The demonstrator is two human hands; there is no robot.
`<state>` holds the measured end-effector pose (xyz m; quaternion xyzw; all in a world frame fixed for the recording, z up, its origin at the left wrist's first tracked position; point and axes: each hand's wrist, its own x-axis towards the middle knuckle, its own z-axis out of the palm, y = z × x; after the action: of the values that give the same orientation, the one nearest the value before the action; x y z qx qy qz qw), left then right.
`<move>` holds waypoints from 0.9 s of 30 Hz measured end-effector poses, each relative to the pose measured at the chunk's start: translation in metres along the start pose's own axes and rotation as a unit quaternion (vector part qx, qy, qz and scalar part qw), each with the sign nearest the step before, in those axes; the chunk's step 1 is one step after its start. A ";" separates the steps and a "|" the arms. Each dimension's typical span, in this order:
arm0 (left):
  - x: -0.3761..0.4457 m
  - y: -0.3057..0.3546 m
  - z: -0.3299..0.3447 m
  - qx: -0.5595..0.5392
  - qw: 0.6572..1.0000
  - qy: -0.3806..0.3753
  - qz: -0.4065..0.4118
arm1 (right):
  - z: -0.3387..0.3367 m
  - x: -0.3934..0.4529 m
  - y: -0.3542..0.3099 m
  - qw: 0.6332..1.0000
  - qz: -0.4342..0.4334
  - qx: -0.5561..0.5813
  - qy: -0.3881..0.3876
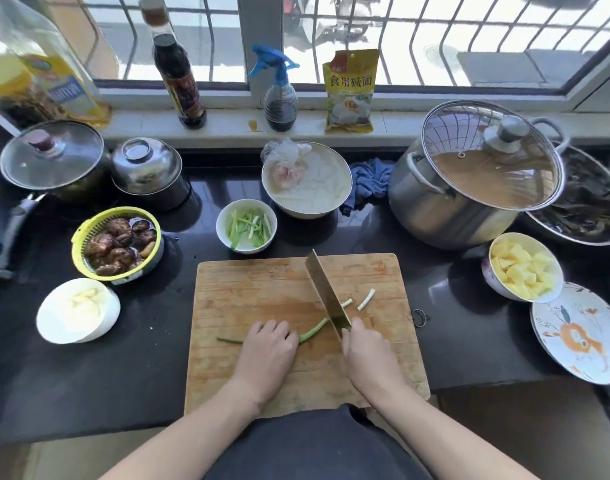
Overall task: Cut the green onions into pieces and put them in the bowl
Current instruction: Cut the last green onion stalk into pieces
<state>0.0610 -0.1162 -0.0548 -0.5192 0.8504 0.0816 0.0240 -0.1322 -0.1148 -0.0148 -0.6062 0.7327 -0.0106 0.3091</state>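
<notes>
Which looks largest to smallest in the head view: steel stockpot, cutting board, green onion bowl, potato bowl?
1. Cutting board
2. Steel stockpot
3. Potato bowl and green onion bowl: too close in apparent size to rank.

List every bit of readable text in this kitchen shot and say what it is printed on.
"食用碱面": on the yellow pouch standing on the windowsill.
Oil bottle label: lettering there, too blurred and tilted to read.
Dark sauce bottle label: print too small and blurred to read.
Small print lower on the pouch: not legible.
Nothing readable on the spray bottle, the pots, the bowls or the cutting board.
</notes>
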 end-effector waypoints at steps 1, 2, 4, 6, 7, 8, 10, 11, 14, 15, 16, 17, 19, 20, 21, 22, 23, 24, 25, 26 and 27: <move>-0.004 0.000 0.002 -0.012 1.000 0.001 -0.011 | 0.000 -0.006 0.004 1.000 -0.001 0.001 0.008; -0.009 -0.004 0.004 -0.027 0.999 0.004 -0.026 | 0.001 -0.015 0.007 1.000 -0.002 0.000 0.016; -0.019 -0.016 0.004 -0.058 0.996 0.017 -0.071 | 0.003 -0.032 0.014 1.000 -0.005 -0.003 0.026; -0.033 -0.034 0.003 -0.076 0.991 0.017 -0.110 | 0.007 -0.047 0.018 1.000 -0.012 -0.010 0.020; -0.040 -0.042 0.003 -0.079 0.990 0.013 -0.118 | 0.010 -0.053 0.018 1.000 -0.016 -0.014 0.014; -0.048 -0.050 0.004 -0.081 0.989 0.012 -0.121 | 0.013 -0.058 0.017 1.000 -0.017 -0.017 0.006; -0.061 -0.065 0.009 -0.083 0.989 0.020 -0.120 | 0.019 -0.064 0.012 1.000 -0.015 -0.025 -0.011; -0.066 -0.069 0.011 -0.084 0.989 0.025 -0.116 | 0.023 -0.067 0.007 0.999 -0.011 -0.028 -0.021; -0.069 -0.073 0.015 -0.082 0.991 0.043 -0.094 | 0.032 -0.070 -0.002 0.999 -0.010 -0.038 -0.030; -0.069 -0.072 0.015 -0.083 0.992 0.045 -0.089 | 0.035 -0.070 -0.005 0.999 -0.011 -0.045 -0.028; -0.068 -0.072 0.015 -0.086 0.992 0.045 -0.085 | 0.037 -0.070 -0.007 0.998 -0.012 -0.053 -0.027; -0.067 -0.072 0.015 -0.087 0.992 0.044 -0.082 | 0.039 -0.070 -0.008 0.998 -0.012 -0.059 -0.030; -0.067 -0.072 0.015 -0.086 0.993 0.040 -0.074 | 0.045 -0.067 -0.012 0.997 -0.007 -0.064 -0.042; -0.068 -0.072 0.016 -0.082 0.994 0.038 -0.069 | 0.047 -0.065 -0.014 0.997 -0.001 -0.063 -0.049; -0.068 -0.072 0.017 -0.077 0.994 0.035 -0.064 | 0.050 -0.063 -0.018 0.997 0.008 -0.058 -0.053; -0.069 -0.073 0.018 -0.074 0.995 0.032 -0.059 | 0.052 -0.060 -0.024 0.997 0.015 -0.050 -0.053; -0.070 -0.074 0.018 -0.071 0.995 0.030 -0.055 | 0.054 -0.056 -0.030 0.998 0.021 -0.041 -0.050; -0.070 -0.074 0.019 -0.070 0.996 0.031 -0.050 | 0.055 -0.052 -0.037 0.998 0.026 -0.037 -0.045; -0.071 -0.075 0.020 -0.068 0.996 0.033 -0.043 | 0.056 -0.047 -0.044 0.998 0.027 -0.039 -0.039; -0.072 -0.076 0.020 -0.066 0.997 0.034 -0.036 | 0.056 -0.043 -0.051 0.998 0.026 -0.045 -0.033; -0.072 -0.077 0.020 -0.064 0.997 0.033 -0.030 | 0.055 -0.039 -0.057 0.998 0.027 -0.047 -0.026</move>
<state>0.1614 -0.0839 -0.0746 -0.5475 0.8277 0.1180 -0.0350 -0.0534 -0.0753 -0.0200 -0.5999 0.7403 0.0481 0.2995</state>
